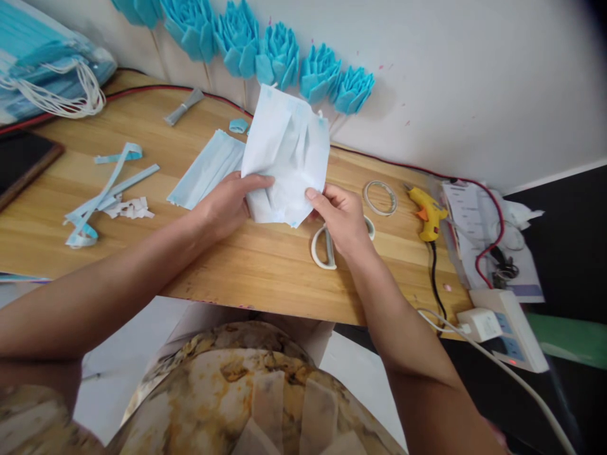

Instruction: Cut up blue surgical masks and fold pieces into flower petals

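Both hands hold up an unfolded face mask (289,151), its white inner side toward me, above the wooden table. My left hand (227,202) pinches its lower left edge, thumb in front and fingers behind. The lower right corner is gripped between the thumb and fingers of my right hand (344,215). A pleated blue face mask (208,167) lies flat on the table beside my left hand. Below my right hand rest scissors (324,249) with pale handles, partly hidden by that hand. Cut blue strips (111,189) and white scraps (130,207) lie to the left.
Blue fabric flowers (279,54) line the wall. A yellow glue gun (427,212) and a tape roll (380,198) lie right, near a power strip (512,332). Bagged masks (42,63), a dark tablet-like device (23,161) and a bundle of thin grey strips (184,106) are left.
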Action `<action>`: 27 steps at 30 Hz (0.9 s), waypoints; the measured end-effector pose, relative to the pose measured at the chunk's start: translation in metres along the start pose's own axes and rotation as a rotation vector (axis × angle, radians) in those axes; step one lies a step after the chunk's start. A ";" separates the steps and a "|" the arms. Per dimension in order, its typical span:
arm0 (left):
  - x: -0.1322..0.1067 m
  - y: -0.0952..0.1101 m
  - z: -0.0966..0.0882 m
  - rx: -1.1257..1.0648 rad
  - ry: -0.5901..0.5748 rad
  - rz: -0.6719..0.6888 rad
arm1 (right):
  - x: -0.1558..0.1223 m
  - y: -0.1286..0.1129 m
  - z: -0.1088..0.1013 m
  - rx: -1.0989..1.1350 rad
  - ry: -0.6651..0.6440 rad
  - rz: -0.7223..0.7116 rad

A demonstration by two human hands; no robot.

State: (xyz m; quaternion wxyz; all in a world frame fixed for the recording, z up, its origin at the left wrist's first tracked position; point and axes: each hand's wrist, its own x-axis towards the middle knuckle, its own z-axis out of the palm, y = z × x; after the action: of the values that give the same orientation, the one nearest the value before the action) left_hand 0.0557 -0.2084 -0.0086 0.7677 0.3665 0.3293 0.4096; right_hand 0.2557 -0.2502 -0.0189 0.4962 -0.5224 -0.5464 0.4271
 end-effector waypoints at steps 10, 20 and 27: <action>-0.006 0.000 -0.001 0.264 -0.090 0.110 | -0.003 -0.007 0.004 -0.040 -0.018 0.013; -0.004 -0.003 -0.006 0.362 -0.024 0.078 | -0.005 -0.012 0.006 -0.131 -0.038 0.004; -0.007 0.003 -0.005 0.414 -0.119 0.032 | -0.004 -0.004 0.004 0.009 0.007 -0.019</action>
State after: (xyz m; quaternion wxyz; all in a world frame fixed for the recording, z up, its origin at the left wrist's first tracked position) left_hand 0.0477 -0.2116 -0.0075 0.6875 0.5451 0.3547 0.3230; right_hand 0.2508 -0.2541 -0.0162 0.5045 -0.5164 -0.5475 0.4230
